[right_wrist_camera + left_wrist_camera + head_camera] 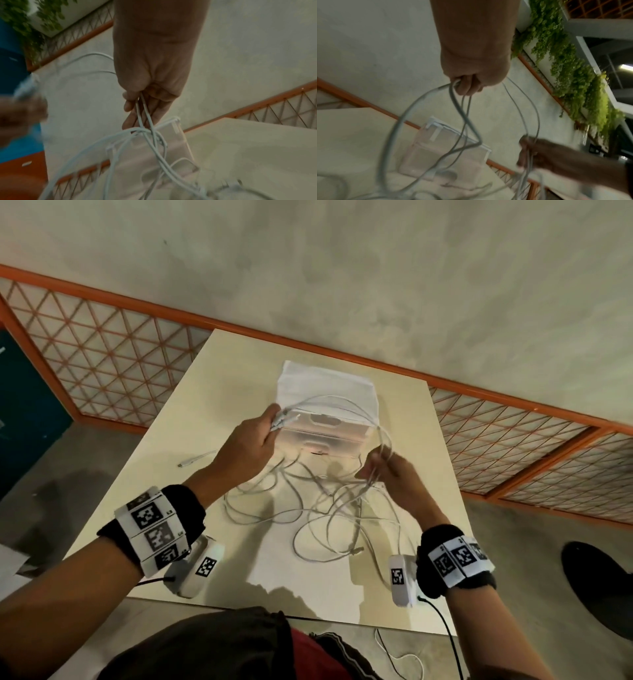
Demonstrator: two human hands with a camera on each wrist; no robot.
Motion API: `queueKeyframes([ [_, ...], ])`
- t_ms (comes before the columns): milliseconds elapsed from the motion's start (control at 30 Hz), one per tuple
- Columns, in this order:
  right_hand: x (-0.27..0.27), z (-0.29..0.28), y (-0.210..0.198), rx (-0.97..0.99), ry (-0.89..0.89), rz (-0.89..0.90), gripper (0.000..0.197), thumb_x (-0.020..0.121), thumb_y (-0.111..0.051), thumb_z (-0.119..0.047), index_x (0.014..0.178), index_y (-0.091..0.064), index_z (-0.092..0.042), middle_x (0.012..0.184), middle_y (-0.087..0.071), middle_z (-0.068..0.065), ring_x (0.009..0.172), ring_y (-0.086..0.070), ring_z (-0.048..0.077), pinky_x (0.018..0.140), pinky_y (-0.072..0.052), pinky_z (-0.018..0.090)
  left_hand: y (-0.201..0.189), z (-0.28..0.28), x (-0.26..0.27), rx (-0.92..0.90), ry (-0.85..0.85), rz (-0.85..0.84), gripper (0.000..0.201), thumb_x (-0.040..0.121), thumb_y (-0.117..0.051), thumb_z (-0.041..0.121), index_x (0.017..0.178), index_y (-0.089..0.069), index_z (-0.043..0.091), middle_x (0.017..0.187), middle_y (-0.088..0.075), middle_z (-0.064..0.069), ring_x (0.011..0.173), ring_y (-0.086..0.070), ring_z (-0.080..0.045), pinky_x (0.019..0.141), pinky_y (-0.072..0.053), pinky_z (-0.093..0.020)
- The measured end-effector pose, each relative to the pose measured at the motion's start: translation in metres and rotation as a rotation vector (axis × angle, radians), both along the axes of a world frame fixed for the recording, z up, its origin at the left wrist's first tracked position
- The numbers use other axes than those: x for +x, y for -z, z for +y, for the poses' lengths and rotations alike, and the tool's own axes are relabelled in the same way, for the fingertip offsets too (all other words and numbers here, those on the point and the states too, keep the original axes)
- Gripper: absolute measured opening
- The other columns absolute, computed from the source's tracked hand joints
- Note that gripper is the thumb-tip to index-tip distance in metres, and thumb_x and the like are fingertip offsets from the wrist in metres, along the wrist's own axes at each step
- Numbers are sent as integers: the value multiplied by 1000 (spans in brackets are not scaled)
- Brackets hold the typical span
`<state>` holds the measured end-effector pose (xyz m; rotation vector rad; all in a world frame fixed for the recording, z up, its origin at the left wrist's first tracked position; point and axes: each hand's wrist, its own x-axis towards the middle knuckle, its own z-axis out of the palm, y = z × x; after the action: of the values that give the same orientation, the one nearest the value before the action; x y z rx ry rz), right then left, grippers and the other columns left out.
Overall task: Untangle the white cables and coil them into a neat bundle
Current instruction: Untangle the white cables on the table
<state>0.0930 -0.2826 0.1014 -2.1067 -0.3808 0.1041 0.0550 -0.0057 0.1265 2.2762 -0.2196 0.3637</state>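
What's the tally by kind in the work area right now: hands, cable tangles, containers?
Hands gripping cable: 2 (left hand, right hand)
Tangle of white cables: 1 (too snarled to count the separate cables)
Clear container: 1
Total: 4

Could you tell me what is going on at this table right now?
A person is sorting a tangle of white cables over a pale table. The left hand grips several strands, the right hand pinches others, and an arc of cable spans between them. Most of the cable lies in loose loops, uncoiled. A clear plastic box stands behind.
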Motion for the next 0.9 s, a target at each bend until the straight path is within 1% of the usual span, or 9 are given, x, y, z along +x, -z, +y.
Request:
queueKeyframes([
  [100, 5, -6, -35, 74, 86, -116, 23, 100, -36, -23, 82, -49, -19, 73, -70, 2, 72, -72, 24, 70, -58, 38, 19, 10, -10, 259, 9, 225, 35, 96, -43, 12, 129, -45, 5, 100, -63, -28, 89, -60, -45, 70, -43, -42],
  [200, 5, -4, -65, -88, 25, -254, 27, 100, -36, -11, 81, -48, -26, 72, -69, -1, 65, -69, 9, 64, -55, 24, 34, 14, -16, 466, 110, 382, 31, 95, -42, 11, 126, -46, 7, 103, -64, -21, 93, -61, -40, 67, -41, -36],
  [267, 3, 1, -70, -209, -46, -270, 24, 97, -39, -6, 84, -53, -20, 65, -65, -1, 57, -62, 8, 61, -49, 20, 42, 20, -14, 424, 164, 479, 20, 93, -46, 10, 113, -47, 9, 96, -65, -9, 92, -62, -35, 67, -43, -34],
  [333, -1, 6, -64, -286, -123, -186, 23, 96, -39, -3, 86, -57, -14, 60, -60, 2, 53, -57, 8, 58, -45, 18, 43, 24, -10, 254, 202, 517, 21, 91, -52, 14, 111, -47, 11, 103, -67, -10, 95, -63, -33, 76, -49, -35],
  [433, -6, 13, -47, -404, -143, -38, 23, 99, -41, -15, 82, -56, -12, 59, -53, 0, 54, -52, 15, 58, -42, 26, 30, 20, -8, 11, 198, 512, 40, 95, -48, 26, 132, -42, 11, 110, -62, -12, 95, -61, -31, 78, -44, -22],
  [567, 3, 1, -16, -566, 22, 128, 25, 100, -39, -21, 82, -53, -10, 69, -56, 2, 69, -54, 26, 60, -39, 27, 16, 27, -3, 13, 214, 579, 64, 94, -50, 30, 148, -17, 20, 135, -53, 0, 121, -51, -22, 93, -34, -25],
  [700, 7, -14, 5, -669, 152, 208, 30, 100, -36, -22, 90, -59, -6, 100, -63, 20, 95, -58, 36, 73, -38, 34, 24, 40, -2, 165, 294, 582, 45, 94, -52, 24, 137, -43, 14, 136, -53, -9, 123, -51, -23, 95, -36, -24],
  [800, 3, -11, 6, -684, 156, 221, 31, 100, -34, -22, 90, -59, -6, 99, -62, 20, 95, -58, 36, 76, -40, 35, 22, 32, -2, 140, 297, 528, 32, 96, -47, 27, 121, -58, 11, 104, -67, -14, 88, -61, -26, 76, -43, -21],
  [900, -4, 3, -1, -661, 98, 228, 27, 99, -34, -21, 84, -53, -10, 85, -57, 14, 82, -55, 31, 72, -39, 34, 15, 18, -1, 13, 245, 396, 33, 98, -42, 29, 124, -55, 13, 115, -65, -13, 103, -60, -29, 90, -44, -34],
])
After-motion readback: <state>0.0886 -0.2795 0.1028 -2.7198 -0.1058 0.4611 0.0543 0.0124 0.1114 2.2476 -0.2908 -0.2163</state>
